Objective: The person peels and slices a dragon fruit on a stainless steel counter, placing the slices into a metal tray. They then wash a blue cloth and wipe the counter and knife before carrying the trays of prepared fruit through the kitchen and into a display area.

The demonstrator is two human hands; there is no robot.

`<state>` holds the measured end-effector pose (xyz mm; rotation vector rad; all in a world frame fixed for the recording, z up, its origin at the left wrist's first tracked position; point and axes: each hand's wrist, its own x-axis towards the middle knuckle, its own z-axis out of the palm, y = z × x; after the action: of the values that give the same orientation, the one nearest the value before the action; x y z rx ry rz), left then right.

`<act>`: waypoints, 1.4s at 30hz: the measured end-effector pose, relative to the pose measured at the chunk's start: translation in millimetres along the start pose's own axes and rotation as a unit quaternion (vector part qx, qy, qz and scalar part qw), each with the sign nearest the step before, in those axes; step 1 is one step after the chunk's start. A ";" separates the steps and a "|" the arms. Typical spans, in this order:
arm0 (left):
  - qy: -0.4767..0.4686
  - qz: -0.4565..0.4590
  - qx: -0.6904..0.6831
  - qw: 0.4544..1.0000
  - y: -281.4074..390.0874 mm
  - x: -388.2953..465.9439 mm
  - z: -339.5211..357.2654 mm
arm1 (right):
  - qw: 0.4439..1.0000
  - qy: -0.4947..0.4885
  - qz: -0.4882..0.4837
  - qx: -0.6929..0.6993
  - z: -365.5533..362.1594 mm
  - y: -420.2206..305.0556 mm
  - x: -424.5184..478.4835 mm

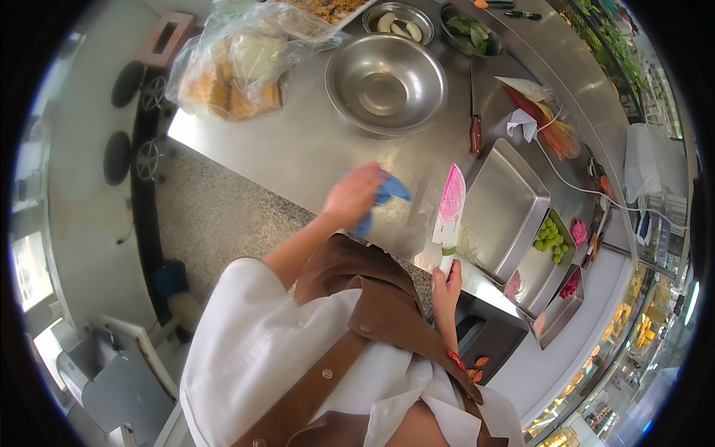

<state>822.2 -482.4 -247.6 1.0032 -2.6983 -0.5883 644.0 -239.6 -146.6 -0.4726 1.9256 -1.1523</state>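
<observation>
My left hand (356, 193) is on a blue cloth (389, 189), pressed to the steel worktop (268, 146) near its front edge; the hand is slightly blurred. Parts of the cloth stick out beyond my fingers and below my wrist. In my right hand (445, 288) is the white handle of a kitchen knife (451, 204). Its blade points away from me, over the worktop, and pink residue coats much of it. A wide, bare stainless steel bowl (385, 84) stands farther back. Right of the knife lies a shallow steel tray (505, 207).
Bagged bread (229, 84) sits back left. Behind the large bowl are bowls of peeled bananas (399, 27) and green leaves (472, 33). A wooden-handled knife (475, 120), piping bags (539, 117), a white cable (564, 179) and a tray with green grapes (550, 240) lie to the right.
</observation>
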 end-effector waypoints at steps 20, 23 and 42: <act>-0.047 -0.145 -0.971 0.184 71.6 6.5 -72.3 | 0.888 0.084 -0.386 -0.234 70.9 -73.0 27.5; -0.068 -0.148 -0.970 0.179 87.5 10.9 -76.9 | 0.856 0.054 -0.372 -0.355 82.2 -58.8 24.2; -0.046 -0.103 -0.991 0.075 42.1 31.7 -99.0 | 0.866 -0.045 -0.354 -0.351 15.0 -55.2 -36.8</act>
<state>805.8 -503.5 -138.7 0.0272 0.4266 -2.5350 672.8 -251.5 -86.2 -1.7067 2.1047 -0.7568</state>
